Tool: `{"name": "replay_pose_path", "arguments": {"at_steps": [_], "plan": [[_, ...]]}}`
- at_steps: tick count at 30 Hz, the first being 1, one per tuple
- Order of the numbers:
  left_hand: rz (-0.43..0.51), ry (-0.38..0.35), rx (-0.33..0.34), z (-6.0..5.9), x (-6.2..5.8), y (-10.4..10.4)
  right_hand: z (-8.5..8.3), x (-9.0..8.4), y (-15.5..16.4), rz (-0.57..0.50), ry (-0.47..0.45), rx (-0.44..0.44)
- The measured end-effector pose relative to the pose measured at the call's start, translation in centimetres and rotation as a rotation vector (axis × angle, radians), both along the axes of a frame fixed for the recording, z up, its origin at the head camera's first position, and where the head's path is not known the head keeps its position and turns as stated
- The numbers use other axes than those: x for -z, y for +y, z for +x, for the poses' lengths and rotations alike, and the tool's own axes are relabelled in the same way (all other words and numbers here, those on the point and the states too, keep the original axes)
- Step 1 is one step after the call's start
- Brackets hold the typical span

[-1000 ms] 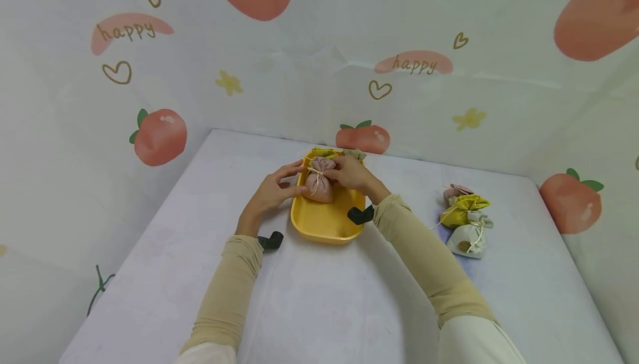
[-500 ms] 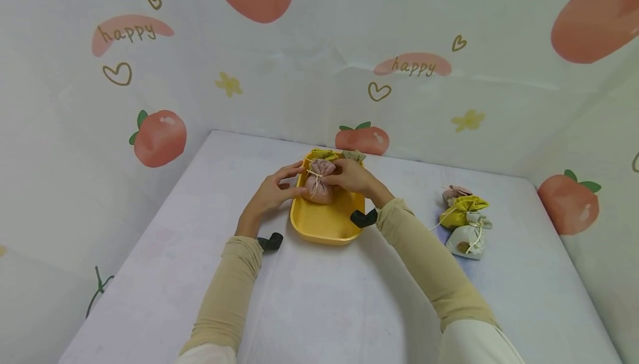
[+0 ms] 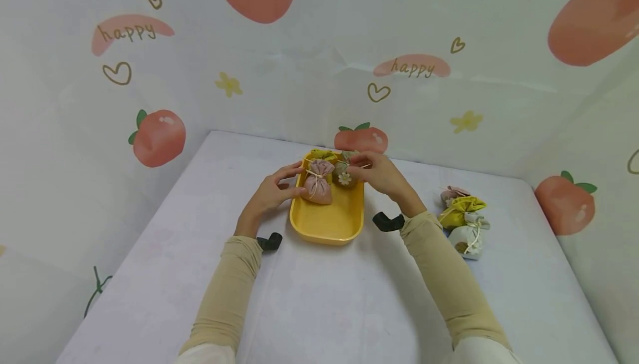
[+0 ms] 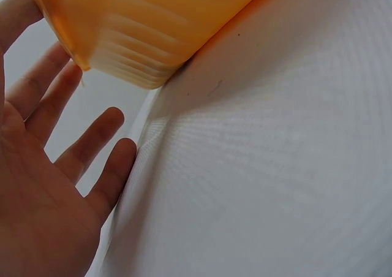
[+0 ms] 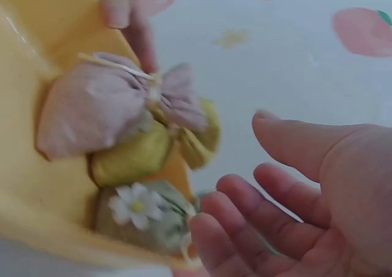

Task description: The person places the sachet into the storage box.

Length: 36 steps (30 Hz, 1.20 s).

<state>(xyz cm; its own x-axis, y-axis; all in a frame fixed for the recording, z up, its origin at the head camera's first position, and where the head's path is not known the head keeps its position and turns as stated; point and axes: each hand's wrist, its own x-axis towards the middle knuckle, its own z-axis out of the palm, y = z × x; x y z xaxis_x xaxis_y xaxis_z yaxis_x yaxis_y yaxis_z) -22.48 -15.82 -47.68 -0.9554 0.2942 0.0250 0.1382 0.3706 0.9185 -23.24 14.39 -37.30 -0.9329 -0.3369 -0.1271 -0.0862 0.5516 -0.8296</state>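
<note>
In the head view a yellow tray (image 3: 326,231) holds three small drawstring pouches. The pink pouch (image 3: 318,191), tied with a cream cord, leans over a yellow pouch (image 5: 138,157) at the tray's back left. Beside them in the back right corner sits a green pouch (image 5: 125,233) with a white flower. My left hand (image 3: 269,193) is at the tray's left wall, fingers spread, thumb over the rim near the pink pouch. My right hand (image 3: 381,176) hovers at the back right rim beside the green pouch, fingers relaxed, holding nothing in the right wrist view.
On the right of the white-covered table (image 3: 319,297) lie three more pouches: a pink one (image 3: 453,193), a yellow one (image 3: 464,208) and a pale grey one (image 3: 466,237). A fruit-printed backdrop (image 3: 309,75) rises behind the tray.
My right hand has let go of the pink pouch and moved right, uncovering the green pouch's flower. The pink pouch stays in the tray; my left hand stays at the tray's left side.
</note>
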Motion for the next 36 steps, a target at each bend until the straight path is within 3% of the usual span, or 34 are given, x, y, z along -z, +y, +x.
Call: {"name": "replay_pose_path", "arguments": {"at_steps": [4, 11, 15, 21, 27, 36], "plan": [[-0.002, 0.003, 0.001, 0.0, 0.0, 0.0, 1.1, -0.2, 2.2, -0.01, 0.076, 0.056], [0.015, -0.011, -0.009, 0.2, 0.0, -0.1, 3.5, 0.0, 5.8, 0.063, 0.299, 0.178], [0.026, -0.014, -0.009, 0.4, 0.0, -0.1, 4.9, 0.0, 7.8, 0.061, 0.359, 0.245], [0.039, -0.026, -0.004, 0.3, 0.0, 0.0, 7.1, 0.0, 10.7, 0.044, 0.384, 0.312], [0.028, -0.026, -0.011, 0.3, -0.1, 0.2, 8.9, 0.2, 13.3, 0.037, 0.402, 0.45], [0.034, -0.031, -0.008, 0.3, -0.2, 0.0, 10.0, 0.6, 15.2, 0.051, 0.367, 0.65]]}}
